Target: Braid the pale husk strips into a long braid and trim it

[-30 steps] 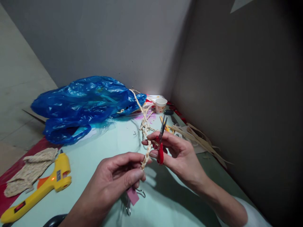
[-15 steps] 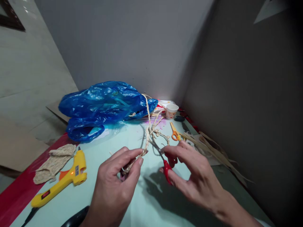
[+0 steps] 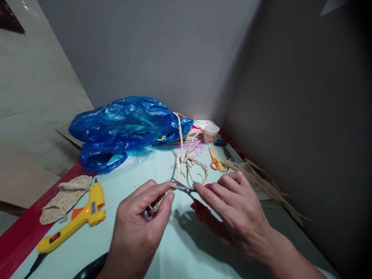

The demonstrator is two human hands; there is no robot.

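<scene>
Between thumb and fingers, my left hand (image 3: 142, 221) pinches a pale braided cord (image 3: 158, 202). A bit of pink shows under those fingers; the rest of it is hidden. My right hand (image 3: 232, 213) grips red-handled scissors (image 3: 200, 209), with fingers around the handles. The blades point left and meet the cord at my left fingertips; whether they have cut through cannot be made out. Beyond the blades, more pale cord (image 3: 180, 155) runs up toward the blue bag, and a loop of it curls on the table.
A yellow glue gun (image 3: 87, 217) lies at left beside a woven straw piece (image 3: 66, 197). Behind are a blue plastic bag (image 3: 128, 124) and a paper cup (image 3: 210, 133). Orange scissors (image 3: 216, 161) and flat straw strips (image 3: 267, 186) lie to the right, along the wall.
The red scissors swung from pointing upward to pointing left, onto the cord. My left hand shifted its hold, and the clip seen hanging below it is now hidden. The view turned slightly left.
</scene>
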